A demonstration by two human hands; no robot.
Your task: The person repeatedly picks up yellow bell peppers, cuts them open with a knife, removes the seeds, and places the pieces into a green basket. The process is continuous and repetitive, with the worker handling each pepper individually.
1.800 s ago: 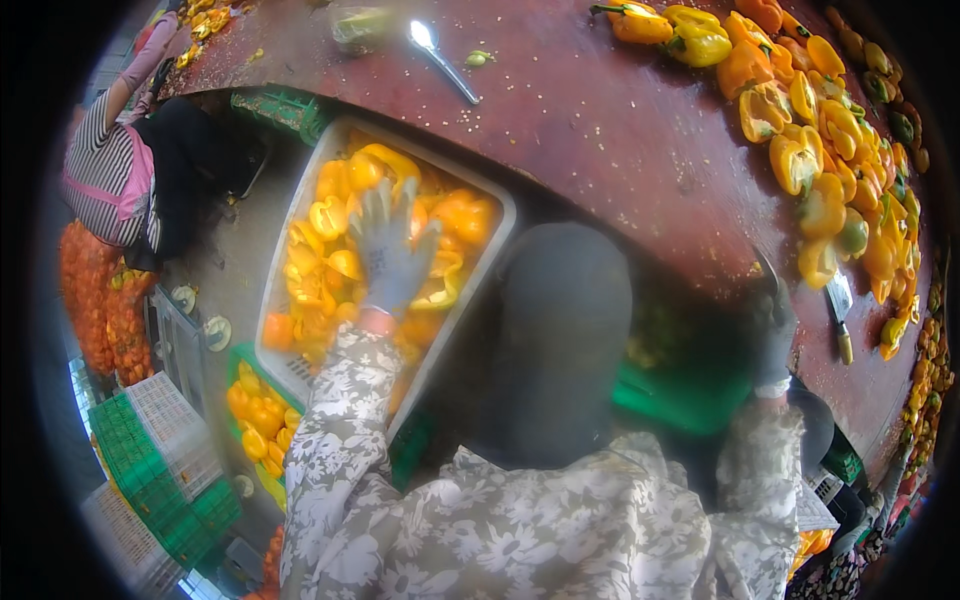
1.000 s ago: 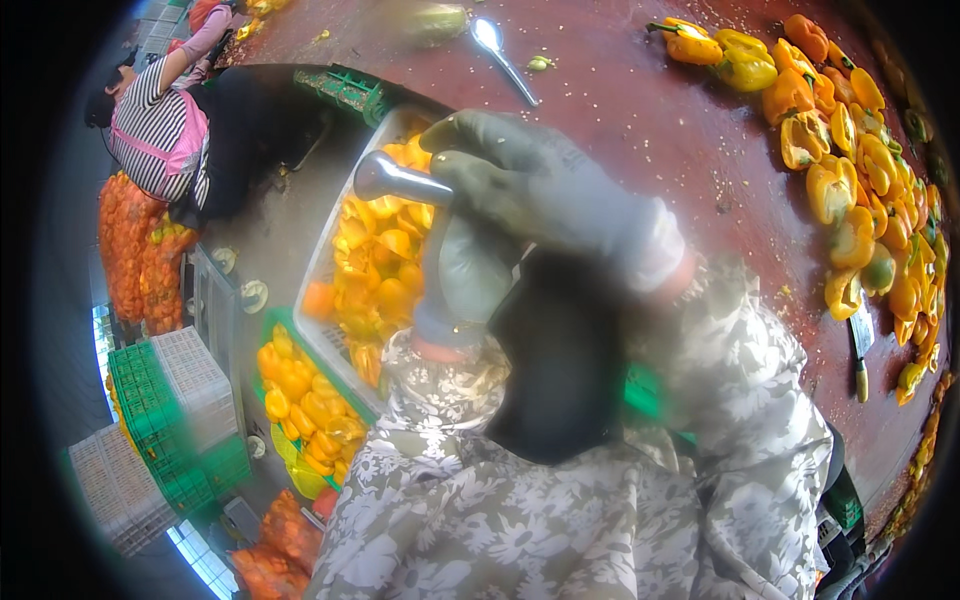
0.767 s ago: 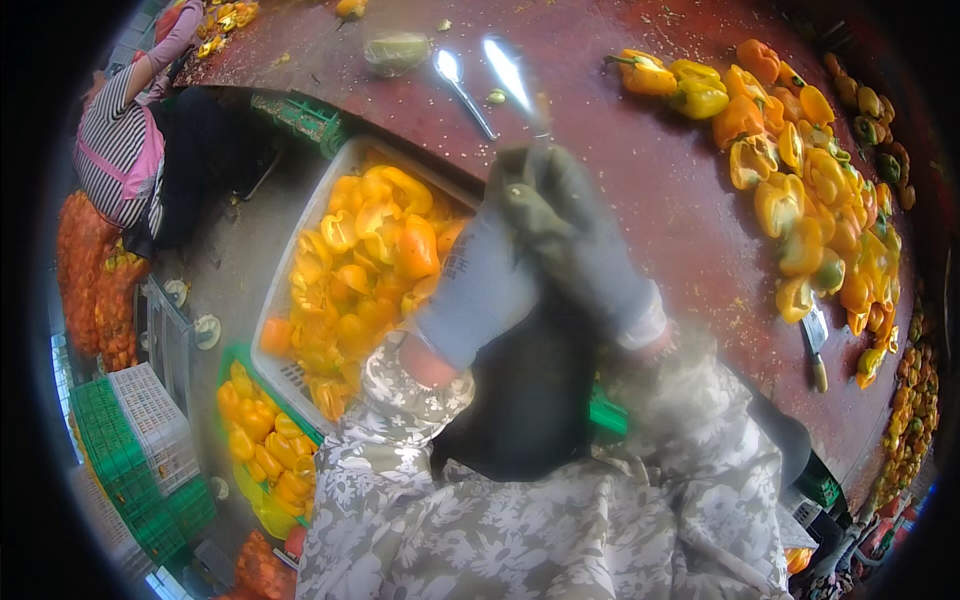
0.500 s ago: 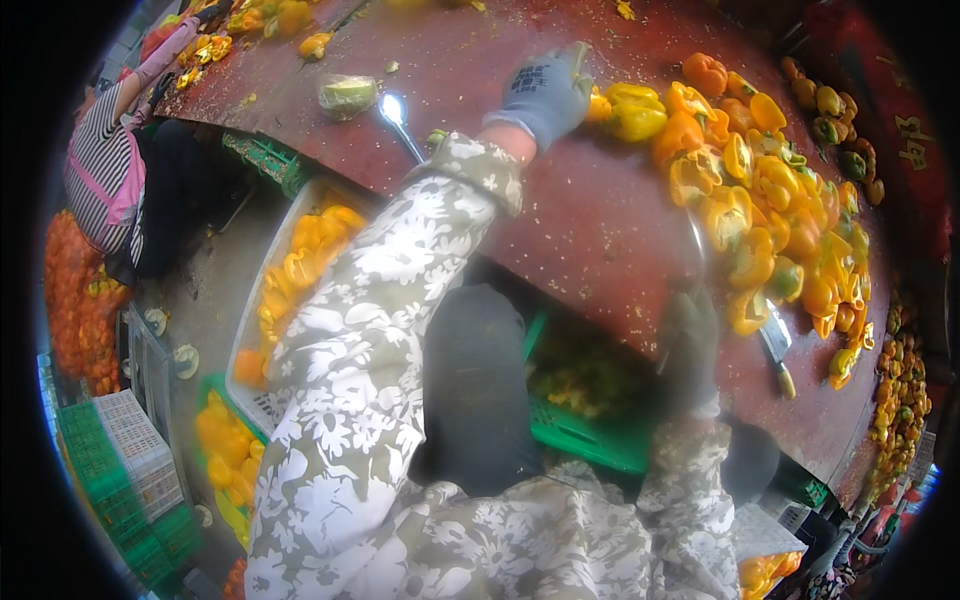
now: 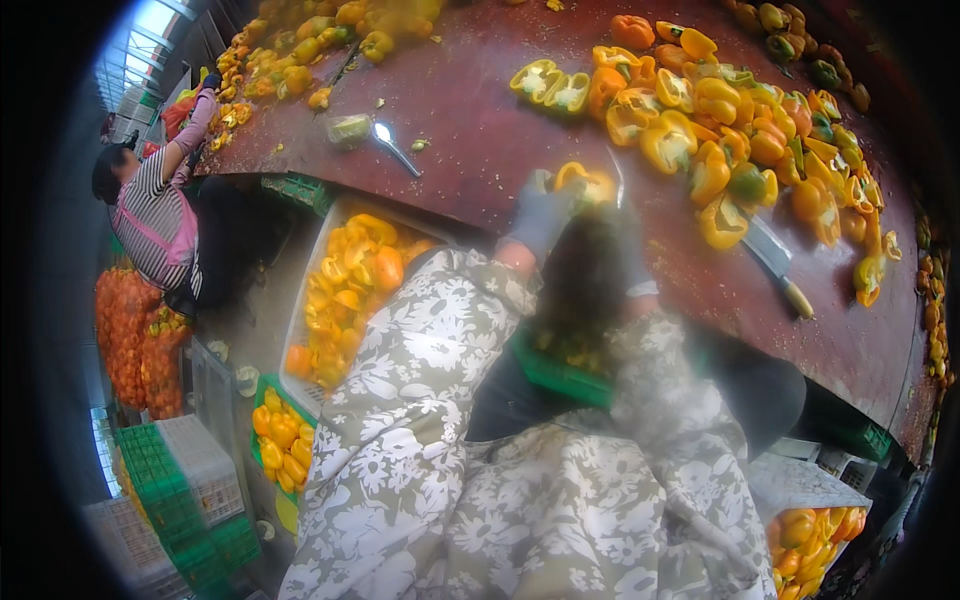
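My gloved left hand (image 5: 540,212) grips a yellow pepper (image 5: 585,182) above the red table's near edge. My right hand (image 5: 628,242), hazy, is closed on a knife (image 5: 619,176) whose thin blade rises beside that pepper. Just beyond lies a heap of cut yellow and orange peppers (image 5: 668,140), with two open halves (image 5: 550,88) to its left. A cleaver (image 5: 768,250) rests on the table at my right. A metal spoon (image 5: 396,148) and a pale green lump (image 5: 348,130) lie to the left. Below my left arm sits a white crate of cut peppers (image 5: 340,300).
A co-worker in stripes (image 5: 150,215) sits at the table's left, near mesh sacks (image 5: 135,340). Stacked crates (image 5: 185,480) and a green crate of peppers (image 5: 280,440) are at lower left. More peppers fill a crate (image 5: 810,540) at lower right; a green crate (image 5: 560,375) is below my hands.
My left hand left the white crate, reached across the table, and has drawn back nearer with a pepper. My right hand has moved left with the knife, beside it.
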